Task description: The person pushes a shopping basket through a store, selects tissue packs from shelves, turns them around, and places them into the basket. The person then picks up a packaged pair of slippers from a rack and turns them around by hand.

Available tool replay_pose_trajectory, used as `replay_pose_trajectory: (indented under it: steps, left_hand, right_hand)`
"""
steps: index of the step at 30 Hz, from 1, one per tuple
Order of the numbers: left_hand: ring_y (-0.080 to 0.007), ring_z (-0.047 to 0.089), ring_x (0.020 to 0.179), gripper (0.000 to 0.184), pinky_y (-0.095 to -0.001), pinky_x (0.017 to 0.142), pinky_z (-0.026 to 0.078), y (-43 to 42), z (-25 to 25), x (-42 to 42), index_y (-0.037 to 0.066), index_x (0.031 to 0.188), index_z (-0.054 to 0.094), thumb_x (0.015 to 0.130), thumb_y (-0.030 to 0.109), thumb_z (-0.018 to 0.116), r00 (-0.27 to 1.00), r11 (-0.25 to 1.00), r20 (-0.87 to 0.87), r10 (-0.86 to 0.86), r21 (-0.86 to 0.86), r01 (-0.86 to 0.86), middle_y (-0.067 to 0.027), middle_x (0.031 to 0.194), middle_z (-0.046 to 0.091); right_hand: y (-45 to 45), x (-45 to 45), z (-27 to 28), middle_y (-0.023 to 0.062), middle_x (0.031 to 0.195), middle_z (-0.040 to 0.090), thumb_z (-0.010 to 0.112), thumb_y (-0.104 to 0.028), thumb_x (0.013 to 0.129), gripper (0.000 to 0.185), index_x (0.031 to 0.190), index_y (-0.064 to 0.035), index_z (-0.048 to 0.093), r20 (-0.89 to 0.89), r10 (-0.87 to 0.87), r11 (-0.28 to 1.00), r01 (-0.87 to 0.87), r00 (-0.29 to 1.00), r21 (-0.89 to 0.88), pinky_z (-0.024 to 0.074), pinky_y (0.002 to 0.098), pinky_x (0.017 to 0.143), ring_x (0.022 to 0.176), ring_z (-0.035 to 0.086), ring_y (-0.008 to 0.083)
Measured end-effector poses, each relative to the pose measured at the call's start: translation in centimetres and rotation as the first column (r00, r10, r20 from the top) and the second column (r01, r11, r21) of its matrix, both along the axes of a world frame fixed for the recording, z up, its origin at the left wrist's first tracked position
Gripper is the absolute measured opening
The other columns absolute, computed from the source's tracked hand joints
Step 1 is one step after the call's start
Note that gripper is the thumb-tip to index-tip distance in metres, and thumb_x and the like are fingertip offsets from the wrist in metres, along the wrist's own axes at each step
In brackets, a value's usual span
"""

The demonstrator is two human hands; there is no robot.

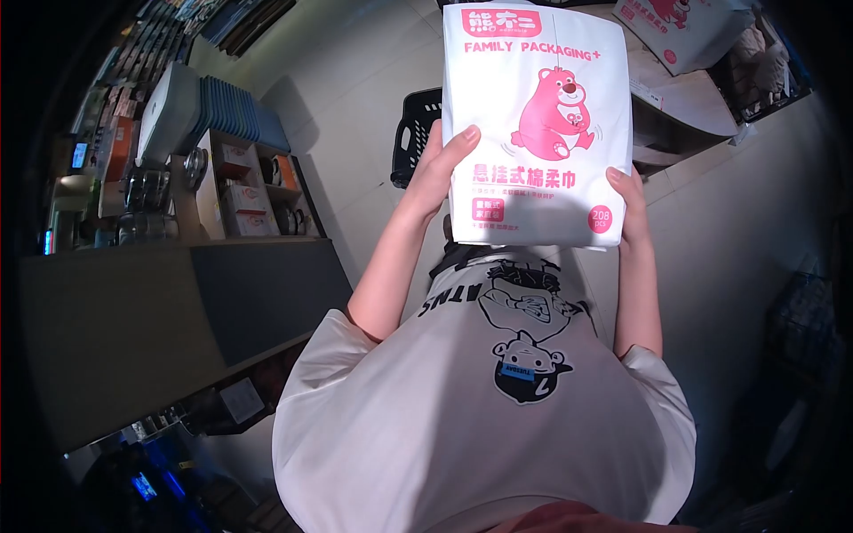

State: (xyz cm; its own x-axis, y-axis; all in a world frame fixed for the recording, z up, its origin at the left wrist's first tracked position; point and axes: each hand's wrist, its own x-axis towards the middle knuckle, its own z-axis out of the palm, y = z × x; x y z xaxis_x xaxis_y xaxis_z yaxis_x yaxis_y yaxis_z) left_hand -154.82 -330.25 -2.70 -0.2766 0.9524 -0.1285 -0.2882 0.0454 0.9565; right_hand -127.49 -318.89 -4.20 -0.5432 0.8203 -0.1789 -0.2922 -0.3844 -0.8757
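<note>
Package [538, 129] hides most fingers [460, 143] holding it and part of a basket [414, 133].

The white package [537, 126] has pink lettering [531, 51] and a pink bear [553, 115].

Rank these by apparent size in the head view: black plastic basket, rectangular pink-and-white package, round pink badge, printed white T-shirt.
1. Printed white T-shirt
2. Rectangular pink-and-white package
3. Black plastic basket, partly hidden behind the package
4. Round pink badge
</note>
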Motion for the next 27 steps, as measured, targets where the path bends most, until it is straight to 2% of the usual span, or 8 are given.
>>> replay_pose_trajectory:
  steps: [4,9,11,16,18,22,25,27]
  left_hand:
    - [-0.0301,0.045,0.137,0.090,-0.0392,0.114,0.033,0.1,-1.1,-0.4,-0.009,0.149,0.026,0.093,0.052,0.064,0.999,0.990,-0.032,0.004,-0.144,-0.009,-0.0261,0.143,0.046]
    - [-0.0327,0.040,0.142,0.099,-0.0419,0.117,0.030,1.5,-4.2,-1.1,-0.009,0.153,0.023,0.091,0.055,0.067,1.000,0.982,-0.003,-0.021,-0.190,0.020,-0.0272,0.150,0.042]
    - [-0.0332,0.039,0.143,0.102,-0.0429,0.118,0.029,0.3,-2.0,-0.6,-0.008,0.153,0.022,0.089,0.056,0.068,0.998,0.982,0.055,-0.038,-0.181,0.047,-0.0270,0.151,0.041]
    - [-0.0332,0.036,0.145,0.107,-0.0438,0.118,0.030,1.2,-1.7,-1.4,-0.006,0.154,0.022,0.084,0.055,0.076,0.981,0.977,-0.100,-0.169,-0.146,0.153,-0.0256,0.152,0.040]
    - [-0.0319,0.041,0.140,0.104,-0.0431,0.116,0.033,2.2,-2.8,-1.8,-0.006,0.153,0.025,0.083,0.051,0.077,0.978,0.973,-0.092,-0.187,-0.158,0.171,-0.0243,0.148,0.044]
    - [-0.0273,0.048,0.131,0.092,-0.0395,0.111,0.038,4.1,-4.5,-2.9,-0.006,0.150,0.030,0.084,0.040,0.074,0.958,0.958,0.014,-0.287,0.001,0.287,-0.0215,0.141,0.048]
    - [-0.0244,0.053,0.128,0.073,-0.0368,0.108,0.042,4.5,-3.6,-3.1,-0.006,0.151,0.033,0.095,0.030,0.063,0.922,0.924,0.084,-0.377,0.100,0.369,-0.0185,0.141,0.052]
    - [-0.0230,0.051,0.129,0.074,-0.0357,0.109,0.039,5.1,-3.3,-3.4,-0.006,0.150,0.032,0.094,0.027,0.065,0.901,0.912,0.146,-0.409,0.105,0.397,-0.0181,0.140,0.052]
  right_hand:
    - [0.6,-0.3,-1.2,0.0191,0.124,0.063,0.068,-0.026,0.088,0.065,0.140,0.0059,0.046,-0.024,0.013,1.000,-0.014,1.000,-0.017,0.0530,0.0332,0.091,0.107,0.066,0.0223]
    - [2.4,-0.8,-4.2,0.0189,0.124,0.063,0.068,-0.024,0.088,0.064,0.140,0.0060,0.046,-0.049,0.014,1.000,-0.015,0.999,-0.018,0.0529,0.0330,0.091,0.108,0.066,0.0220]
    - [0.5,-0.4,-1.7,0.0188,0.124,0.063,0.067,-0.024,0.087,0.064,0.140,0.0059,0.046,0.002,-0.022,1.000,0.022,1.000,-0.008,0.0530,0.0329,0.091,0.108,0.066,0.0219]
    - [-0.3,-0.3,-0.7,0.0185,0.124,0.063,0.068,-0.023,0.086,0.065,0.140,0.0056,0.045,0.081,-0.114,0.993,0.111,0.990,0.041,0.0532,0.0324,0.091,0.109,0.065,0.0219]
    - [-0.2,-0.5,-1.1,0.0185,0.125,0.062,0.068,-0.024,0.086,0.066,0.140,0.0055,0.044,0.096,-0.135,0.990,0.129,0.986,0.060,0.0530,0.0330,0.092,0.110,0.065,0.0222]
    - [-0.3,-0.9,-2.5,0.0189,0.128,0.061,0.068,-0.023,0.085,0.069,0.143,0.0047,0.043,0.093,-0.178,0.979,0.166,0.980,0.120,0.0517,0.0343,0.095,0.113,0.064,0.0235]
    - [-1.2,-1.0,-1.4,0.0193,0.130,0.059,0.067,-0.023,0.085,0.070,0.144,0.0045,0.042,0.124,-0.241,0.967,0.227,0.963,0.116,0.0511,0.0347,0.097,0.115,0.063,0.0245]
    - [-1.8,-1.3,-1.5,0.0196,0.131,0.059,0.067,-0.023,0.085,0.071,0.145,0.0044,0.041,0.122,-0.274,0.959,0.262,0.954,0.108,0.0504,0.0353,0.098,0.116,0.062,0.0251]
